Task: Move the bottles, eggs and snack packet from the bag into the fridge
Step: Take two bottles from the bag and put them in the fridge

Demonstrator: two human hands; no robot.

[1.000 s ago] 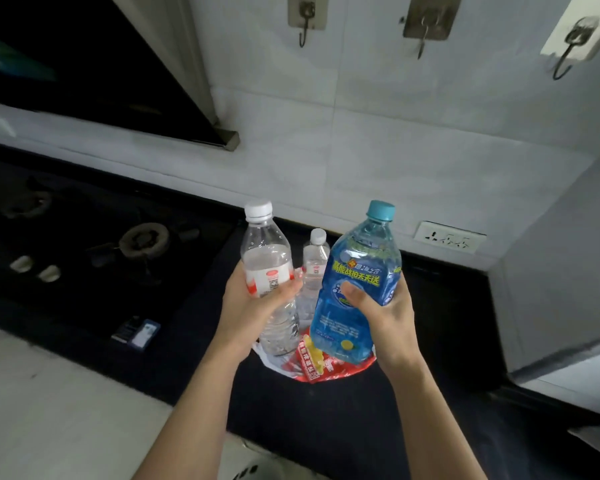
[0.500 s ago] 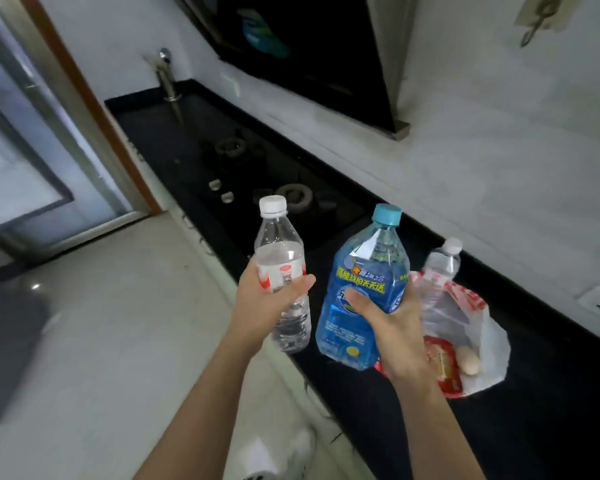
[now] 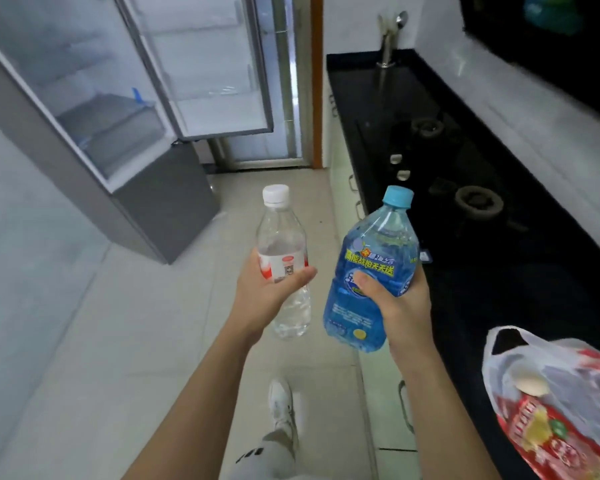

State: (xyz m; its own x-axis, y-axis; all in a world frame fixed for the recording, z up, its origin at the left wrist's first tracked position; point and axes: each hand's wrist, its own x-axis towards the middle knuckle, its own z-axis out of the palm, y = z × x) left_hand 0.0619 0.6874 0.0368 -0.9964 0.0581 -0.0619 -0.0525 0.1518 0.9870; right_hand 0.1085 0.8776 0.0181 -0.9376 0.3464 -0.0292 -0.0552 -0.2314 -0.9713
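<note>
The left hand point(image 3: 264, 296) has its fingers point(image 3: 293, 278) wrapped round the clear water bottle point(image 3: 280, 237). The right hand point(image 3: 400, 306) grips the big blue bottle point(image 3: 378, 244) low down. Both bottles hang over the floor, between the bench point(image 3: 482, 265) and the open fridge point(image 3: 84, 109). The blue one looks heavy and could slip, or bump the fridge door point(image 3: 205, 64). The bag point(image 3: 534, 358), with an egg point(image 3: 530, 384) and the snack packet point(image 3: 548, 434), sits near the bench's front edge. Half a second ago the fridge was out of sight; now the person faces it.
</note>
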